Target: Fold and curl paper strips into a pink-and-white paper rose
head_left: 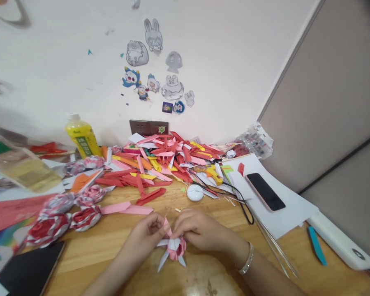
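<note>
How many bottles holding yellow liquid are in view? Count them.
2: one bottle with a white cap near the wall, left of the paper pile; one larger bottle at the far left. The pile could hide others.

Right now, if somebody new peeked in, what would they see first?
Probably the big messy heap of red, pink, yellow and white folded paper against the wall. Next, the cartoon cutouts stuck above it, and the swirly paper flowers on the left. In front, two hands hold a small pink-and-white paper flower.
</note>
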### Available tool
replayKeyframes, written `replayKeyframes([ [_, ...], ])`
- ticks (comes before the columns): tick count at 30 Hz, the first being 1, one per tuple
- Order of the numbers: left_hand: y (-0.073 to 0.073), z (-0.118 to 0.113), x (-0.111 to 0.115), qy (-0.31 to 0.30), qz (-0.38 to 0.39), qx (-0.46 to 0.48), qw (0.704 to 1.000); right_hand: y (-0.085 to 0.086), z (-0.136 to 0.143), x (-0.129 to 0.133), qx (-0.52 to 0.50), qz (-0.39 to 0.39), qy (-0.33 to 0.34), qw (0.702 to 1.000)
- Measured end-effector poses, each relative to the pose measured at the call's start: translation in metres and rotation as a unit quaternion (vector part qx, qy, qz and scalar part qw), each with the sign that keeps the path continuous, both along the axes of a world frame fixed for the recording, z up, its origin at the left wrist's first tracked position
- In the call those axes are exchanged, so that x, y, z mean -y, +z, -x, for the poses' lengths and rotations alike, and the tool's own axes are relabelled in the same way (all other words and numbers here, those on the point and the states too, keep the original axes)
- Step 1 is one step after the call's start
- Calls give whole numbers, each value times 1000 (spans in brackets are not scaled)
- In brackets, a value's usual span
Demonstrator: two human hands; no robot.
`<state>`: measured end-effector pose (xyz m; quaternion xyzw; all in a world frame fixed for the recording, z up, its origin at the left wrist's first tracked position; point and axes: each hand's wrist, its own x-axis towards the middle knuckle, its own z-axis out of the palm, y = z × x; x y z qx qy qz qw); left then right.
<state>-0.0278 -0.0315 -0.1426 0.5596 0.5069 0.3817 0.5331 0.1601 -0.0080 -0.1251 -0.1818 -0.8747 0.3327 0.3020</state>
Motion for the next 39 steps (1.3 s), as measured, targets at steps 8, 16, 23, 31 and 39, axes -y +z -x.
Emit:
replayKeyframes([
  [8,1,4,-2,10,-22,5,1000,3,-1,-2,-16,58,-8,998],
  [16,1,2,2,50,-45,40,997,-13,-3,-11,-93,337,-135,927],
  [23,9,-4,9,17,-39,23,999,-10,4,-4,-118,315,-153,929],
  [31,15,-6,12,43,-75,-55,995,-6,14,7,-102,233,-225,941],
  [39,11,1,18,43,-290,-151,944,-4,10,11,-61,-2,-207,976],
])
